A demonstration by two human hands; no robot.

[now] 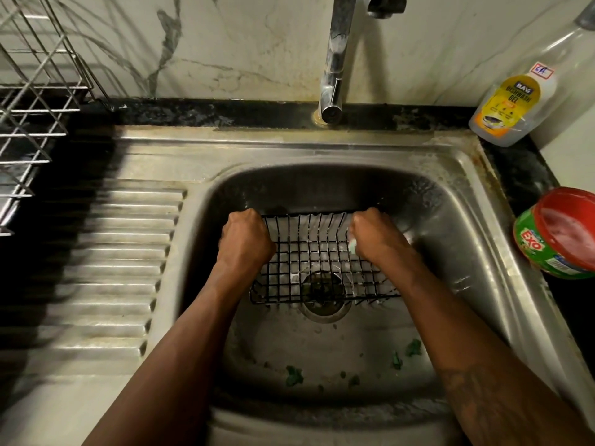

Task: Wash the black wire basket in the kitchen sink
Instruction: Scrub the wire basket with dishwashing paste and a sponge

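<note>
A view is looking down from the person's head into a steel kitchen sink (pixel 467 220) set in a dark bench (pixel 521 169). Two bare forearms are reaching forward into the basin. The black wire basket (pixel 318 268) is sitting low in the basin, directly over the drain (pixel 323 296), with its far side tilting upward toward the back wall.

The left hand (pixel 244 239) is closing in a fist around the basket's far left corner. The right hand (pixel 375 238) is closing around the far right corner, and a small pale green thing, too hidden to identify, is showing at the edge of its fingers. Both hands are gripping the basket's top rim.

Small green scraps (pixel 294 375) are lying on the sink floor near the front of the basin. The chrome tap (pixel 335 69) is standing at the back of the sink, above the basket; no stream of water is visible from it.

To the left, the ribbed draining board (pixel 116 252) is lying beside the basin, and a metal wire dish rack (pixel 32 101) is standing at the far left. To the right, on the bench, a clear dishwash gel bottle (pixel 515 101) with a yellow label is standing in the corner, and a red and green Exo tub (pixel 560 233) is sitting nearer, tilted, just beside the sink's rim.
</note>
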